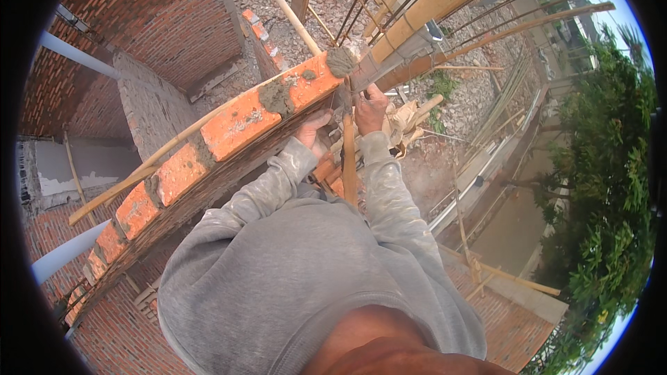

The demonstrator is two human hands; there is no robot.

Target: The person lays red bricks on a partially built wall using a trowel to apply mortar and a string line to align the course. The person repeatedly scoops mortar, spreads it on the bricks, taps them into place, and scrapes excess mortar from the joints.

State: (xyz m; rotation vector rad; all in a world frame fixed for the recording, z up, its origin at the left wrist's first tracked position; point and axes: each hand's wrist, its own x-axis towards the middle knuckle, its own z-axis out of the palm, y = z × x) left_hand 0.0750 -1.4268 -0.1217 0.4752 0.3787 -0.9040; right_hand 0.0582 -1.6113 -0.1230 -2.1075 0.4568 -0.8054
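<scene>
A brick wall's top course [243,127] runs from lower left to upper middle, its orange bricks joined with grey mortar. Wet mortar [277,98] lies on the bricks, with another lump [340,62] at the right end. My left hand [316,133] is beside the wall's near face, fingers extended and apart. Close to the wall's right end, my right hand [371,108] has its fingers curled; what they hold is hidden. A narrow wooden strip [349,160] stands between my hands. A wooden post [438,10] rises just beyond my right hand.
A long bamboo pole [201,123] runs along the wall's far side. Steel rods [358,0] and timber stand at the upper right above rubble [479,97]. Torn brown sacking [406,121] lies right of my hand. Blue pipes [80,54] cross at left; leafy trees [601,187] grow at right.
</scene>
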